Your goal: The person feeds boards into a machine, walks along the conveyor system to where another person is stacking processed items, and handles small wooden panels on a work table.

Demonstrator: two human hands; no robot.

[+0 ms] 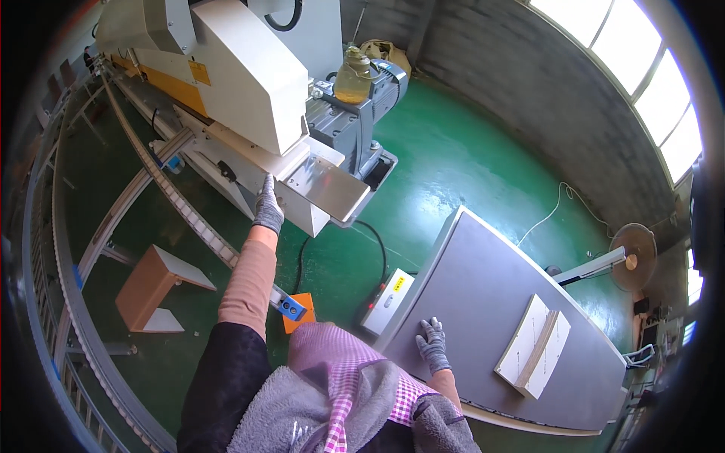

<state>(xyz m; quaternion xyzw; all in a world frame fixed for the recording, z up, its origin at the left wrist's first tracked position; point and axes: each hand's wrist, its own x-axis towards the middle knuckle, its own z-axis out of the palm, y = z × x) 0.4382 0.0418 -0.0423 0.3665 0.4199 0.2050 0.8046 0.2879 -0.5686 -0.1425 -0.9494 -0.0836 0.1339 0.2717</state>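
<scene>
My left hand (269, 206), in a grey glove, reaches forward to the end of a long white machine (253, 83). Its fingers are stretched out at the machine's lower edge, beside a bare metal plate (330, 187); whether they press on it I cannot tell. My right hand (433, 347), gloved as well, lies with fingers spread on the dark top of a table (476, 294) and holds nothing. Farther right on that table rest white boards (533, 346) with a brown edge showing.
A grey motor (385, 87) carries a jar of yellowish liquid (353, 79). Roller conveyor rails (162, 181) curve along the left. An angled brown-and-white panel piece (155, 291) stands on the green floor, near an orange block (300, 312). A white control box (389, 302) sits against the table; a round-headed fan (633, 257) stands beyond.
</scene>
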